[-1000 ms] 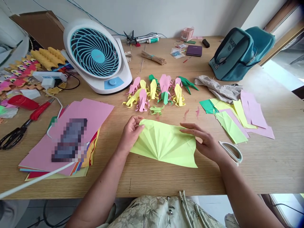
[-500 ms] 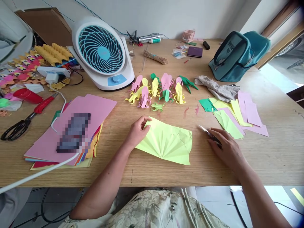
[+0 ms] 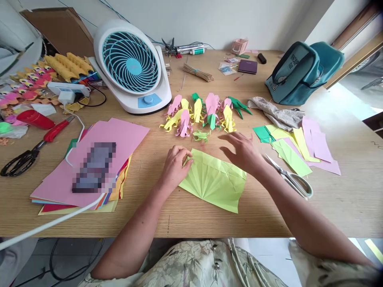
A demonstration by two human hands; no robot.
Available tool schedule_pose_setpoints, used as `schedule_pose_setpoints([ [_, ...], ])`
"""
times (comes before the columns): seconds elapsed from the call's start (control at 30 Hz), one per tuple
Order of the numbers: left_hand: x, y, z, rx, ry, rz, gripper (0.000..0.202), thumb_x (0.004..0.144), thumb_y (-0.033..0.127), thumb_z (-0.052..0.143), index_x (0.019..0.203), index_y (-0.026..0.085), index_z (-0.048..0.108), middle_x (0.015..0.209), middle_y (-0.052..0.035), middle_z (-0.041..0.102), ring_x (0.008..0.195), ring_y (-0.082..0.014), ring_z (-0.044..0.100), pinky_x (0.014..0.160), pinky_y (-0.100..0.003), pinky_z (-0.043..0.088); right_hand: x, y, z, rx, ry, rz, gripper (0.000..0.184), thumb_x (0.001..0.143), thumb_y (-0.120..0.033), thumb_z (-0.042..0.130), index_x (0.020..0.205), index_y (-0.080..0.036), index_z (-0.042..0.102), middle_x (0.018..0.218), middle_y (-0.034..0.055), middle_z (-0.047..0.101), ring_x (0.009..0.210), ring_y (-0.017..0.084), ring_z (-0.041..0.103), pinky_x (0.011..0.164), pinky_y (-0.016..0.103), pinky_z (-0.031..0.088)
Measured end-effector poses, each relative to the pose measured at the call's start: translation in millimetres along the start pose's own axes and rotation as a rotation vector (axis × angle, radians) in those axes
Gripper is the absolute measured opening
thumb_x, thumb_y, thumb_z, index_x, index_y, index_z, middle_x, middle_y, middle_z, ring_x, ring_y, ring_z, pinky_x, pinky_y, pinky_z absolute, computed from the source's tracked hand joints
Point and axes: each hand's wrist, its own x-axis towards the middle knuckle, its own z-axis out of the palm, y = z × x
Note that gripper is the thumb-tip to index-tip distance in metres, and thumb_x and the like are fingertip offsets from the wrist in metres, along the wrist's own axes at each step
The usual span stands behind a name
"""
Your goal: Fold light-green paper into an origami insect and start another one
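Note:
A creased sheet of light green paper (image 3: 214,179) lies on the table in front of me, with fold lines fanning out from its near edge. My left hand (image 3: 177,164) pinches its far left corner between thumb and fingers. Above the paper's far right part, my right hand (image 3: 241,151) is open with its fingers apart, holding nothing. The scissors (image 3: 290,175) rest on the table by my right forearm, blades pointing away to the left. Beyond the paper stand several folded paper frogs in pink, yellow and green, a small light green frog (image 3: 201,136) being the nearest.
At left, a stack of coloured paper (image 3: 134,129) bears a blurred dark object, near red-handled pliers (image 3: 56,129). A white fan (image 3: 131,67) stands behind. To the right are paper offcuts (image 3: 321,145), a grey cloth (image 3: 275,113) and a teal backpack (image 3: 299,75).
My right hand has let go of the scissors, leaving them on the table, and has moved left to the paper's far right side. The left hand still holds the paper's corner.

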Motion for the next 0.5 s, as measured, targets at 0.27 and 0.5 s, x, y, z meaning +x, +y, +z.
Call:
schedule_pose_setpoints([
  [0.27,2.0,-1.5,-2.7,-0.049,0.101,-0.004,0.01,0.085,0.014,0.057,0.091,0.022,0.061,0.101,-0.0063,0.058,0.102,-0.0237,0.054,0.092,-0.038,0.042,83.3,-22.1,48.0,-0.263,-0.214,0.086,0.038,0.084,-0.027,0.063,0.12,-0.015,0.057,0.113,0.0174,0.064,0.108,0.037,0.054,0.089,0.049,0.041],
  [0.5,4.7,-1.3,-2.3,-0.142,0.127,-0.03,0.013,0.084,0.012,0.057,0.09,0.023,0.061,0.097,-0.0052,0.06,0.1,-0.0234,0.056,0.091,-0.038,0.043,85.1,-21.0,53.4,-0.264,-0.232,0.123,0.033,0.083,-0.015,0.059,0.115,-0.015,0.059,0.109,0.0182,0.067,0.106,0.037,0.058,0.088,0.05,0.042],
])
